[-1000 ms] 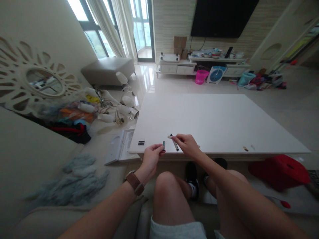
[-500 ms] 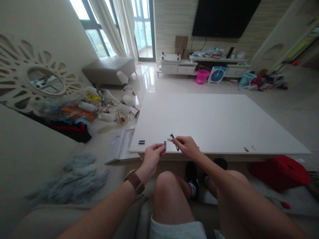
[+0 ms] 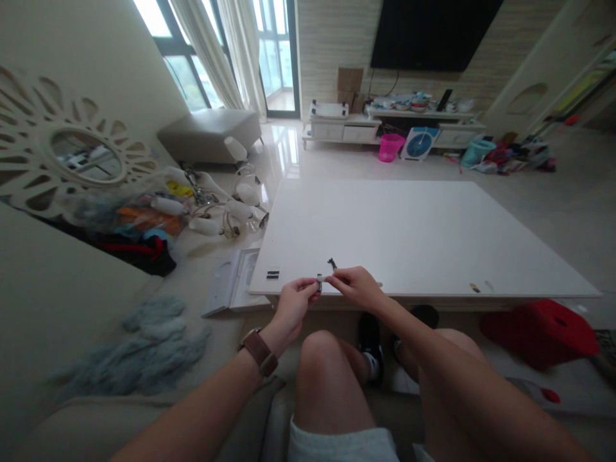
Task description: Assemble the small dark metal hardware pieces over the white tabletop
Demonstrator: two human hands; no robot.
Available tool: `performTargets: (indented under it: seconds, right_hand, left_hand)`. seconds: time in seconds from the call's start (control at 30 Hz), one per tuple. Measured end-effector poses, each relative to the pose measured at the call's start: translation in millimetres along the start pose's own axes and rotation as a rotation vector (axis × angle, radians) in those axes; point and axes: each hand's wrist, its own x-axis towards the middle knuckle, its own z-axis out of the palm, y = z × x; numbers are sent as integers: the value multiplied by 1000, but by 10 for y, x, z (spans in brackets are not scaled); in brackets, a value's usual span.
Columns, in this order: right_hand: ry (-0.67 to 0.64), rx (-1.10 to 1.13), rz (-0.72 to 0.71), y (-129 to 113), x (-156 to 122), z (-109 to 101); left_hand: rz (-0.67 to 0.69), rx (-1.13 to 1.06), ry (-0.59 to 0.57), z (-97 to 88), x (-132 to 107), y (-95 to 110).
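My left hand pinches a small dark strip-like piece with a greenish face, near the front edge of the white table. Facing it, my right hand has thumb and finger closed on a small pale flat piece, whose tip meets or overlaps the dark strip. Too little of either piece shows to name its kind. Behind my right hand a slim black object with a forked end lies on the table, partly covered.
Two short dark strips lie on the table at left. Small items sit near its front right edge. A chandelier and an open white box are on the floor at left; a red object stands at right.
My right hand has shifted slightly left and down, bringing the pale piece against the dark strip. The left hand has barely moved.
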Motion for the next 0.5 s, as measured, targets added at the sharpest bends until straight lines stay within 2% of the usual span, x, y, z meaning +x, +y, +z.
performTargets:
  seconds: [0.2,0.37,0.43,0.5]
  right_hand:
    - [145,-72,78,-5,42,-24]
    - [-23,-10,-22,-24,8,18]
    - [-9,-51,8,-12,7,10]
    - [71,-81,53,5,15,-17]
  left_hand:
    - [-31,19,23,-8,11,-12]
    - [-29,1,5,-7,10,-14]
    - [-30,1,15,-5,14,-14]
    - [-33,12,32,-2,16,-12]
